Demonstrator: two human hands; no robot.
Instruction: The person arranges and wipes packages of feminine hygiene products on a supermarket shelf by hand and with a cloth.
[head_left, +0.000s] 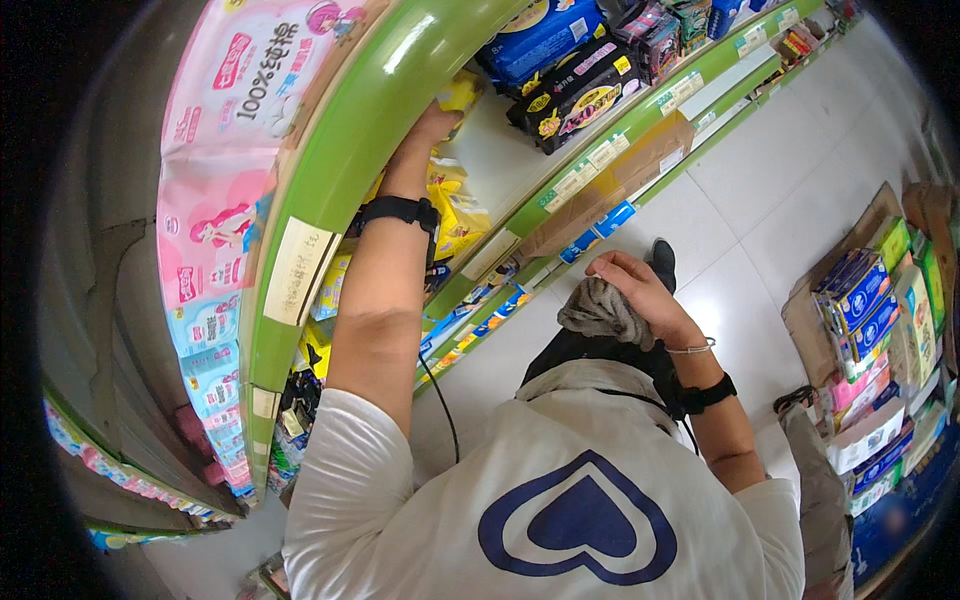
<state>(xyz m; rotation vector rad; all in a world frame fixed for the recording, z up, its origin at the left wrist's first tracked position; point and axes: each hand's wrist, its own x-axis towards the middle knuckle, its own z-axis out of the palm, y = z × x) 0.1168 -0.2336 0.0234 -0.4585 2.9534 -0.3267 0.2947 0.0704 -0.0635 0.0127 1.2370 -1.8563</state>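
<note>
My left hand (436, 124) reaches in under the green-edged upper shelf (360, 105), its fingers partly hidden, and grips a yellow plastic package (461, 94). More yellow packages (459, 221) lie on the lower shelf beside my wrist. To the right of that hand, black packages of sanitary pads (581, 94) and a blue package (540, 37) sit on the same shelf beside a bare white stretch. In front of my body, my right hand (637, 289) holds a crumpled grey cloth (604, 311) outside the shelf.
Pink packages (225, 97) line the upper shelf at left. A cardboard box (615, 187) sits on a tier below the black packages. At right, stacked tissue packs (870, 300) stand on the tiled floor (750, 202). A thin black cable (448, 401) hangs near my left arm.
</note>
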